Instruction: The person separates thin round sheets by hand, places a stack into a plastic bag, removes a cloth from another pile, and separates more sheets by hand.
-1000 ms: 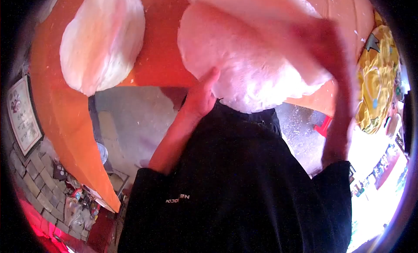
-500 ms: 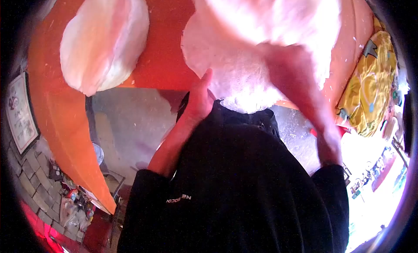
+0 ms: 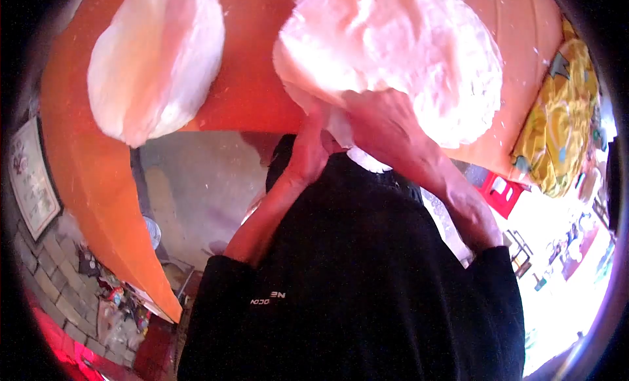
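Edge of the white padding (image 3: 393, 47) near the body is grasped by the right hand (image 3: 390, 119), probably to control its layers; whether the left hand (image 3: 311, 158) beside it grips, I cannot tell. Orange table (image 3: 249, 86) supports the padding's width; another white piece (image 3: 154, 60) lies apart, leftward.

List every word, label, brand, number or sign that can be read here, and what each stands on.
"NE": white print, upside down, on the black shirt; the letters beside it are too blurred and creased to read surely.
Framed sheet at left: marks like writing, too small to read.
Litter at lower left: too small to tell.
No numbers readable.
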`<state>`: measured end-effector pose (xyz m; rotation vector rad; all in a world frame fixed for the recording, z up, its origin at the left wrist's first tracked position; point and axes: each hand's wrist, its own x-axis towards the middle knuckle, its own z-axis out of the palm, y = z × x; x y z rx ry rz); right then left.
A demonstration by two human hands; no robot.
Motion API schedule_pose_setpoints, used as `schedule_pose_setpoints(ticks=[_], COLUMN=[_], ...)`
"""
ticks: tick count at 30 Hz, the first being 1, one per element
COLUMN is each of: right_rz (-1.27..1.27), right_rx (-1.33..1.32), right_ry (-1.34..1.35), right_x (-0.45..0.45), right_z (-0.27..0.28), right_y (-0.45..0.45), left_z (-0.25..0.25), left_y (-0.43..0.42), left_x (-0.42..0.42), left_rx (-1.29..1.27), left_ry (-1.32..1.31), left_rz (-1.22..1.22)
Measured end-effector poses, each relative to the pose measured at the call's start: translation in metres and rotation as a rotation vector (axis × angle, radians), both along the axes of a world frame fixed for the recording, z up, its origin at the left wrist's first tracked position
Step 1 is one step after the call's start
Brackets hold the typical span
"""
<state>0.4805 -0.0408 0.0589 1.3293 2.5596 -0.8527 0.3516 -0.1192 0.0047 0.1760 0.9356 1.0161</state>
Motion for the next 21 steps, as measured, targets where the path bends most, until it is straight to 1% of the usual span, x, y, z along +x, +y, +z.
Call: schedule_pose_setpoints(ticks=[1,2,3,4,5,6,7,8,9,10,11,12,13,14,15,16,17,18,20,21], right_rz=[0.034,0.056,0.057,-0.107,-0.074,-0.046,-0.074,-0.035,0.023,0.016,0.030,-0.040,-0.136,-0.153,-0.247,-0.266,-0.379,-0.502,-0.411,-0.232], right_rx=[0.061,0.137,0.152,0.138,0.060,0.023,0.018,-0.042,-0.128,0.116,0.017,0.333,0.323,0.321,0.265,0.292,0.317,0.312,0.629,0.473], right_ry=[0.017,0.090,0.078,0.229,0.243,0.273,0.311,0.239,0.264,0.415,0.201,0.477,0.344,0.324,0.423,0.401,0.309,0.232,0.664,0.799], right_x=[-0.006,-0.010,-0.016,-0.016,-0.014,-0.012,-0.012,-0.015,-0.012,-0.004,-0.015,-0.006,-0.022,-0.025,-0.040,-0.043,-0.051,-0.059,-0.047,-0.031], right_z=[-0.004,-0.013,-0.021,-0.013,0.006,0.008,0.002,0.001,-0.001,-0.009,-0.002,-0.016,-0.024,-0.018,-0.037,-0.021,0.002,0.028,0.046,0.070], right_y=[0.000,-0.006,-0.011,-0.022,-0.019,-0.019,-0.023,-0.019,-0.012,-0.018,-0.012,-0.021,-0.020,-0.016,-0.014,-0.015,-0.018,0.011,0.035,0.054], left_z=[-0.007,-0.009,-0.007,-0.020,-0.025,-0.016,-0.014,-0.012,-0.010,0.006,0.007,0.004,-0.009,-0.017,-0.020,-0.023,-0.028,-0.027,-0.030,-0.029], left_y=[0.001,0.000,-0.002,-0.004,-0.008,-0.009,-0.006,-0.003,0.001,0.008,0.009,0.015,0.014,0.016,0.023,0.025,0.026,0.042,0.054,0.061], left_x=[0.000,-0.001,-0.006,-0.015,-0.020,-0.021,-0.024,-0.026,-0.028,-0.024,-0.027,-0.024,-0.027,-0.034,-0.036,-0.044,-0.050,-0.056,-0.069,-0.075], left_rx=[-0.014,-0.043,-0.073,-0.031,-0.029,0.020,-0.025,-0.071,-0.117,0.046,0.061,0.133,0.168,0.166,0.153,0.148,0.158,0.151,0.158,0.161], left_ry=[-0.025,-0.064,-0.107,-0.187,-0.279,-0.148,-0.148,-0.149,-0.149,-0.370,-0.326,-0.556,-0.484,-0.394,-0.310,-0.254,-0.197,-0.137,-0.048,0.002], left_rz=[0.008,0.069,0.128,0.114,0.140,0.110,0.115,0.122,0.129,0.076,0.065,0.103,0.124,0.127,0.132,0.130,0.132,0.120,0.133,0.138])
